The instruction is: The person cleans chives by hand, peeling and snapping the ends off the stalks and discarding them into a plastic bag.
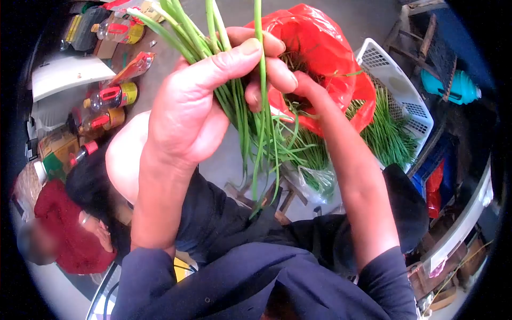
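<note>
My left hand [194, 98] is closed around a bunch of long green chives [240, 114], their pale ends at the upper left and thin tips hanging down. One separate stalk [258, 24] is pinched upright between its thumb and fingers. My right hand [306, 88] reaches to the mouth of a red plastic bag [325, 37]; its fingers are hidden behind the left hand and in the bag, so I cannot tell what they hold. Dry trimmings and bits of green show inside the bag. Beside it, more chives [392, 133] lie in a white plastic basket [418, 109].
Several bottles with red labels or handles [109, 96] stand at the left. A person in a dark red top [69, 229] sits at lower left. Clear plastic wrap [314, 184] lies below the bag. A teal jug [450, 88] and wooden frames [426, 34] are at the right.
</note>
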`<state>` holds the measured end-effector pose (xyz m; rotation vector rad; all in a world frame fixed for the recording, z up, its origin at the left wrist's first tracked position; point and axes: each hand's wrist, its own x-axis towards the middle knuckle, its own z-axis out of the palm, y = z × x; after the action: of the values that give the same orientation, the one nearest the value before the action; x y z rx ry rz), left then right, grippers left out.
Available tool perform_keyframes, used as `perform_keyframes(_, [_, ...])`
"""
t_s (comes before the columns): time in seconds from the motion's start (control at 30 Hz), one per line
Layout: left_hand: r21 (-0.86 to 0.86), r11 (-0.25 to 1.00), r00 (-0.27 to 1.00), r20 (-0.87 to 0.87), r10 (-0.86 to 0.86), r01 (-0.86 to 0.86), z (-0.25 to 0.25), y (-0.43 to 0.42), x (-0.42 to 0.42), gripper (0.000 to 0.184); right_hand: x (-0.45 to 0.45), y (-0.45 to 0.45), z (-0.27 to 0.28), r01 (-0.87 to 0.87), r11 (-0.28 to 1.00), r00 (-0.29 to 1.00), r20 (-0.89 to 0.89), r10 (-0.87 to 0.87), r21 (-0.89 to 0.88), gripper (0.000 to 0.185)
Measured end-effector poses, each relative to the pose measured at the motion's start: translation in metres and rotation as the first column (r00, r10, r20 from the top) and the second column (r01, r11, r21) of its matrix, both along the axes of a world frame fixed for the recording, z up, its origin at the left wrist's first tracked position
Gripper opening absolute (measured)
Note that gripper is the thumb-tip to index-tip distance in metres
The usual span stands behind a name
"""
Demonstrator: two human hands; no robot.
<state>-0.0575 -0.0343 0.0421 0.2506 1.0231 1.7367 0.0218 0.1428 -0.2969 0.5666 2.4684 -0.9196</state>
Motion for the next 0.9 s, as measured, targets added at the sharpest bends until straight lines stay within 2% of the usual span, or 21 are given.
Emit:
perform_keyframes(0.13, [-0.011,1.000,0.999,-0.035,0.018,-0.018,0.000,0.002,0.002,0.025,-0.006,0.015,0.038,-0.149,0.988,0.985,-0.076,0.152,0.041,0.027])
perform_keyframes(0.17, [0.050,0.998,0.999,-0.019,-0.028,0.029,-0.004,0.000,-0.001,0.025,-0.003,0.021,0.050,-0.164,0.984,0.980,-0.099,0.171,0.072,0.027])
perform_keyframes(0.27, [0.141,0.989,0.996,0.071,-0.045,0.035,-0.002,-0.001,0.006,0.026,0.017,0.031,0.092,-0.074,0.990,0.965,-0.243,0.102,0.122,0.028])
perform_keyframes(0.3, [0.017,0.996,0.996,0.030,0.089,-0.089,0.008,0.004,0.018,0.022,0.023,0.029,0.113,-0.001,0.996,0.944,-0.330,0.029,0.086,0.026])
perform_keyframes(0.33, [0.013,0.995,0.995,0.014,0.094,-0.094,0.010,0.004,0.016,0.017,0.030,0.022,0.138,0.069,0.997,0.910,-0.413,-0.044,0.045,0.025])
perform_keyframes(0.37, [0.034,0.996,0.996,0.022,0.083,-0.084,0.016,0.003,0.017,0.017,0.038,0.013,0.160,0.228,0.941,0.883,-0.354,-0.308,-0.249,0.024])
perform_keyframes(0.4, [0.055,0.996,0.997,0.028,0.072,-0.074,0.020,0.002,0.017,0.017,0.048,0.008,0.177,0.290,0.858,0.830,-0.334,-0.445,-0.424,0.025])
perform_keyframes(0.43, [0.090,0.989,0.989,0.101,0.110,-0.119,0.017,0.007,0.018,0.018,0.061,0.003,0.190,0.334,0.776,0.760,-0.335,-0.557,-0.535,0.025])
perform_keyframes(0.47, [0.157,0.987,0.997,0.079,0.020,-0.033,0.021,0.002,0.018,0.018,0.077,-0.005,0.202,0.365,0.678,0.679,-0.316,-0.663,-0.638,0.025])
perform_keyframes(0.53, [0.099,0.987,0.991,0.056,0.119,-0.124,0.019,0.003,0.021,0.017,0.114,-0.016,0.220,0.485,0.557,0.589,-0.219,-0.778,-0.675,0.025])
perform_keyframes(0.57, [0.104,0.989,0.990,0.109,0.091,-0.102,0.018,0.000,0.016,0.016,0.133,-0.025,0.221,0.565,0.468,0.484,-0.186,-0.855,-0.679,0.026])
perform_keyframes(0.6, [0.068,0.988,0.990,0.028,0.139,-0.141,0.012,0.001,0.009,0.015,0.155,-0.031,0.208,0.606,0.321,0.369,-0.100,-0.924,-0.728,0.023])
perform_keyframes(0.63, [0.070,0.988,0.991,0.024,0.135,-0.136,0.010,0.001,0.005,0.014,0.173,-0.043,0.194,0.560,0.147,0.249,-0.003,-0.969,-0.815,0.027])
perform_keyframes(0.67, [0.073,0.988,0.991,0.019,0.134,-0.135,0.010,0.002,0.004,0.014,0.199,-0.047,0.164,0.551,0.164,0.295,0.008,-0.955,-0.818,0.031])
perform_keyframes(0.7, [0.074,0.989,0.991,0.020,0.130,-0.131,0.011,0.004,0.006,0.014,0.213,-0.056,0.153,0.698,0.201,0.331,0.061,-0.942,-0.687,0.034])
perform_keyframes(0.73, [0.104,0.988,0.993,0.013,0.117,-0.118,0.011,0.005,0.006,0.013,0.221,-0.070,0.133,0.784,0.173,0.299,0.119,-0.947,-0.596,0.036])
perform_keyframes(0.8, [0.128,0.986,0.994,0.004,0.106,-0.106,0.012,0.008,0.007,0.013,0.222,-0.088,0.099,0.839,0.257,0.369,0.155,-0.916,-0.479,0.037])
perform_keyframes(0.87, [0.104,0.990,0.994,-0.052,0.101,-0.095,0.011,0.009,0.009,0.013,0.213,-0.095,0.076,0.731,0.589,0.641,0.049,-0.766,-0.344,0.034])
perform_keyframes(0.9, [0.093,0.990,0.993,-0.053,0.110,-0.104,0.011,0.009,0.010,0.013,0.204,-0.101,0.076,0.709,0.651,0.684,0.036,-0.729,-0.272,0.028])
